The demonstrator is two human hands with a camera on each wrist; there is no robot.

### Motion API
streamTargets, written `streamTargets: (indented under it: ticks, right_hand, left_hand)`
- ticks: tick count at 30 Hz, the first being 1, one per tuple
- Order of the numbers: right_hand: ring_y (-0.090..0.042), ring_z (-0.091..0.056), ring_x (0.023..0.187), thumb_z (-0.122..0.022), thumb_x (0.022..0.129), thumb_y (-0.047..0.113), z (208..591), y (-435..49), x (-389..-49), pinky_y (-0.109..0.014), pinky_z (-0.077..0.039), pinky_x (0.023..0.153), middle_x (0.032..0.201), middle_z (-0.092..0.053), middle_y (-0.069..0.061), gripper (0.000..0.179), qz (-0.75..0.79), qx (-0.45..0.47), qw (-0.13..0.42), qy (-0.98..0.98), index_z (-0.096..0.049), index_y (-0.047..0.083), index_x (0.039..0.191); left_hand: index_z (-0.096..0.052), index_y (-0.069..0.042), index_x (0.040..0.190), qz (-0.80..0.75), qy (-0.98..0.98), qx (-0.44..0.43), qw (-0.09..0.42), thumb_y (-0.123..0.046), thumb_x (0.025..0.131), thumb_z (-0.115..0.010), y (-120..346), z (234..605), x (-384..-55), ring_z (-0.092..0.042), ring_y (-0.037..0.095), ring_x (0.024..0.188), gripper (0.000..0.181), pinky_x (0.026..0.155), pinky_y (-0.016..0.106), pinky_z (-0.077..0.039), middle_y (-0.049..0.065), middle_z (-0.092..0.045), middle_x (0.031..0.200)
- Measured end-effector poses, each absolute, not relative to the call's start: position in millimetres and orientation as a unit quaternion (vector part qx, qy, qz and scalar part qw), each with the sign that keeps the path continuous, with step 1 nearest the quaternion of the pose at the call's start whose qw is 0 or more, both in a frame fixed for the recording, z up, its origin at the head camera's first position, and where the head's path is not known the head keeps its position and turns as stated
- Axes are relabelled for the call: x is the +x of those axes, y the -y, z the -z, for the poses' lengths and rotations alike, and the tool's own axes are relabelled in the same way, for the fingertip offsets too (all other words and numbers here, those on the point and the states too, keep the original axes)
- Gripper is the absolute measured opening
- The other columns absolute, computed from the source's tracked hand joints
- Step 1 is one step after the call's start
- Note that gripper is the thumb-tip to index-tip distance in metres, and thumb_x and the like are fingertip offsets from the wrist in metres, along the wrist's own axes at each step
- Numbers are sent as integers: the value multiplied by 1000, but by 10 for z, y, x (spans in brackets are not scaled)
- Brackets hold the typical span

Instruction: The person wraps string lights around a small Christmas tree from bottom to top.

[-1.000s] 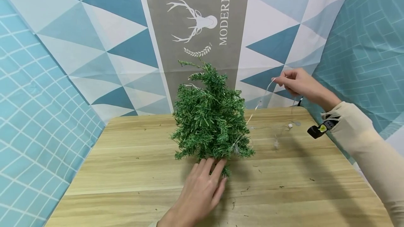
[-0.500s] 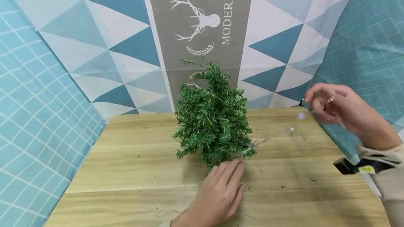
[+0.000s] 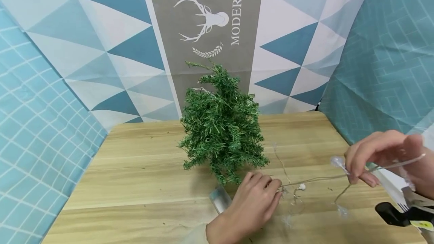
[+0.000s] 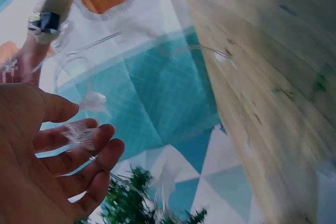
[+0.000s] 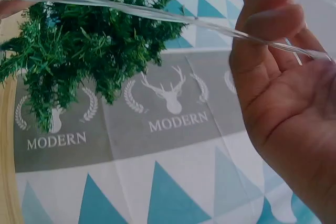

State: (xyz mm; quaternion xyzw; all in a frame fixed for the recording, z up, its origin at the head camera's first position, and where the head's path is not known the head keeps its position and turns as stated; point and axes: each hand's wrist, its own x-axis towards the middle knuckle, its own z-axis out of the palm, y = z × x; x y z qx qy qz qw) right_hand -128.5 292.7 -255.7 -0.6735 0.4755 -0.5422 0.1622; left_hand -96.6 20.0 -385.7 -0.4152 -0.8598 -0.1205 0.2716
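Observation:
A thin wire string of fairy lights point(image 3: 315, 179) with clear decorative bulbs stretches between both hands in the head view. My left hand point(image 3: 249, 202), low in front of the small green artificial tree point(image 3: 222, 131), holds one end with loosely curled fingers. In the left wrist view a clear bulb point(image 4: 81, 135) lies against those fingers. My right hand point(image 3: 383, 155) is raised at the right, with the wire running across its palm and curled fingers. Other bulbs hang from the string, one white bead point(image 3: 301, 186) among them.
A greyish translucent block point(image 3: 220, 198) lies beside the left wrist, below the tree. Green needle scraps dot the wooden table point(image 3: 135, 183). Patterned cloth point(image 3: 285, 48) hangs behind and at both sides. A black band with a device point(image 3: 396, 214) is on the right wrist.
My right hand has come down and outward to the right, drawing the string away from the tree. The left hand has shifted right, off the tree's base, and now holds the string.

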Motion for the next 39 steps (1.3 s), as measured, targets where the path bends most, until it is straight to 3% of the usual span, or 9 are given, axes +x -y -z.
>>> streamTargets:
  ticks: [5,10,15,18,24,28,31,35,39]
  right_hand:
    - [-33,-53,79,10,94,39,2639,-3133,-1225,-33,-39,48,116,-51,-29,80,628,-590,164,-480,-42,-15,121]
    - [-33,-57,87,14,94,28,2771,-3229,-1218,-44,-43,58,111,-56,-25,77,671,-423,164,-587,-45,-16,117]
    - [-29,-58,64,-12,100,9,2946,-3043,-1275,-40,-48,47,85,-60,-19,45,578,-290,105,-755,-53,-10,100]
    - [-21,-53,48,-29,99,16,3087,-2956,-1328,-33,-44,37,70,-57,-12,31,477,-238,93,-841,-57,3,93]
    - [-3,-40,41,-49,93,22,3414,-2887,-1425,-24,-40,39,54,-46,6,12,313,-261,169,-898,-56,17,101]
    - [-2,-50,62,-58,87,26,3554,-2784,-1419,-23,-45,56,71,-52,11,28,252,-313,209,-892,-53,17,112]
    - [-9,-56,88,-59,85,34,3615,-2569,-1352,-29,-49,73,98,-58,10,40,257,-325,163,-896,-51,17,121]
    - [-12,-48,114,-59,84,36,3706,-2118,-1167,-38,-43,91,127,-48,11,52,344,-336,111,-870,-41,25,132]
    - [-14,-37,126,-61,85,23,3877,-1750,-1017,-33,-32,102,140,-36,5,64,461,-374,183,-784,-28,22,140]
  left_hand:
    - [-59,-19,103,103,844,-441,287,-25,92,-43,-132,3913,-946,-55,7,82,20,73,21,-37,-8,-62,89]
    - [-60,-17,102,98,811,-485,312,-20,93,-33,-91,3981,-864,-55,8,74,28,70,22,-39,-8,-63,83]
    - [-60,-15,98,134,794,-495,327,-22,90,-42,38,3989,-829,-55,7,77,21,74,19,-42,-7,-62,84]
    - [-59,-10,106,173,784,-496,330,-21,88,-47,147,3911,-836,-55,5,80,24,80,16,-44,-6,-62,87]
    - [-45,-4,127,315,776,-470,278,-17,92,-43,285,3726,-851,-53,2,85,37,78,10,-43,-3,-60,95]
    - [-42,-8,128,377,771,-450,245,-12,93,-43,323,3668,-857,-52,0,85,35,80,10,-43,-3,-59,94]
    - [-47,-9,123,396,768,-447,230,-6,93,-42,334,3661,-860,-54,-1,82,31,80,10,-43,-4,-59,88]
    - [-55,-8,111,420,764,-440,215,-3,92,-42,337,3680,-858,-54,0,74,24,73,6,-43,-5,-58,81]
    - [-56,-7,103,442,757,-434,209,-2,93,-40,339,3673,-862,-54,0,75,19,72,6,-43,-3,-59,82]
